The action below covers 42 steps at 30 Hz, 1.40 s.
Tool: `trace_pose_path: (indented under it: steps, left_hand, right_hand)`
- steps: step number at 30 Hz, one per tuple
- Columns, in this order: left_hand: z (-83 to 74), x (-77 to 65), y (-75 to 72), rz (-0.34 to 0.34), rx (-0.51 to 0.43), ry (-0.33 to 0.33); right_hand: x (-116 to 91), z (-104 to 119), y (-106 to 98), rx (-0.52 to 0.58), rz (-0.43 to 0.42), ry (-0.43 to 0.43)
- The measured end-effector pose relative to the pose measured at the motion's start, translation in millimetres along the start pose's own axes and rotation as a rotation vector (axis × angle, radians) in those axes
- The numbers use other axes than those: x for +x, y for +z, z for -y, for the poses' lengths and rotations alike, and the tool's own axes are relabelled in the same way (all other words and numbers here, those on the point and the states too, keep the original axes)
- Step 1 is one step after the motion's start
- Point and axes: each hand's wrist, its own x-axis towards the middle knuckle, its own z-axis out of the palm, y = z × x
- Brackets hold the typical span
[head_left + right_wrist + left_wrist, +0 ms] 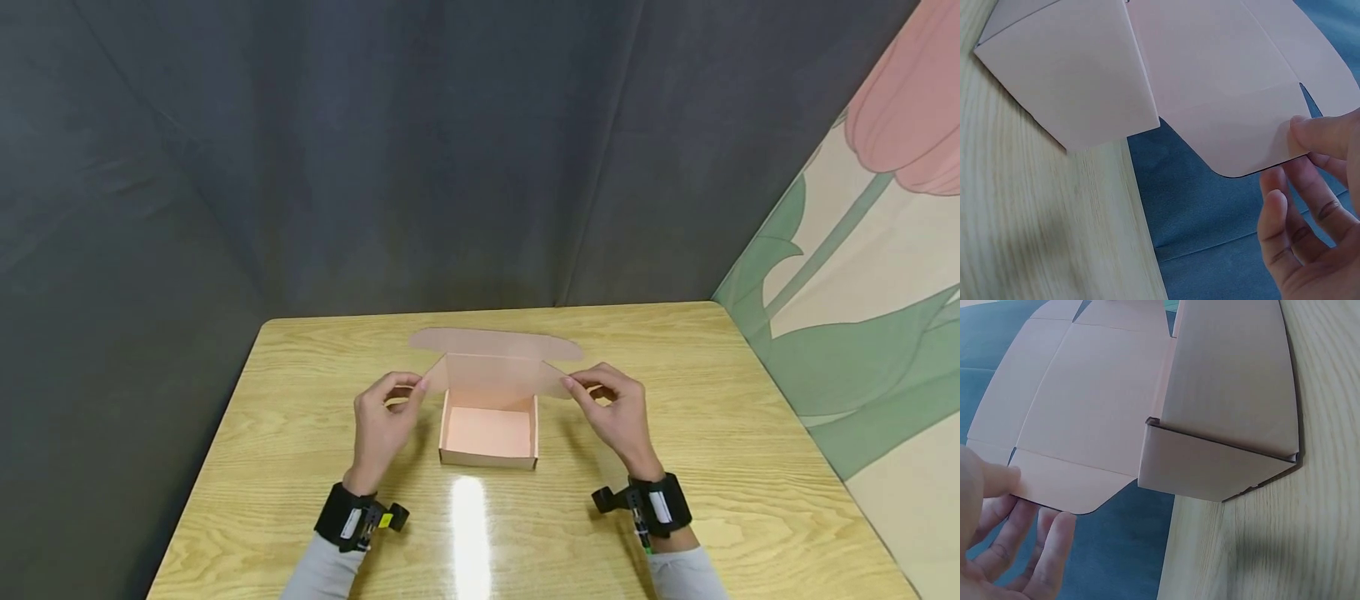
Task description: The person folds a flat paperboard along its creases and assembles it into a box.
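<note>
A small cardboard box (489,432) stands on the table with its lid (491,371) raised and its inside bare. My left hand (384,421) pinches the lid's left side flap (1066,481) between thumb and fingers. On the other side, my right hand (615,412) pinches the right side flap (1241,137) the same way. Both side flaps angle outward from the lid. The long front flap (495,342) of the lid spreads along its top edge. Each wrist view shows the box's outer side wall beside the held flap.
The box sits around the middle of a light wooden table (315,467). Behind the table hangs a dark curtain (450,167). A cloth with a tulip pattern (862,333) hangs along the right side.
</note>
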Motion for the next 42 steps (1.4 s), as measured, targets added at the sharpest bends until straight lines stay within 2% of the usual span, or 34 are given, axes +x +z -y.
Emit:
trace_pose_path:
  steps: [5, 10, 17, 22, 30, 35, 42]
  left_hand:
    - [0.1, -2.8, -1.5, 0.036, -0.024, -0.036]
    - [-1.9, -3.0, -3.1, 0.123, -0.033, -0.108]
    - [-5.9, -2.8, -3.2, 0.219, -0.077, -0.182]
    - [-7.1, -2.8, -2.5, 0.25, -0.091, -0.22]
    - [-6.9, -1.0, -0.8, 0.301, -0.101, -0.229]
    - [-7.2, -0.9, 0.2, 0.349, -0.097, -0.208]
    - [-6.7, -1.2, 0.5, 0.383, -0.095, -0.172]
  right_hand:
    - [-0.5, 1.8, -0.3, 0.008, 0.004, 0.004]
    - [-0.4, -0.1, -1.2, 0.005, 0.016, 0.012]
    - [-5.6, -30.7, 2.4, -0.002, 0.012, 0.059]
    - [-7.3, -33.4, 2.2, 0.04, 0.026, 0.07]
    - [-8.7, -35.3, -0.3, 0.125, 0.102, 0.117]
    - [-10.4, -37.2, -0.5, 0.16, 0.173, 0.129]
    - [-9.5, -37.0, 1.8, 0.19, 0.236, 0.145]
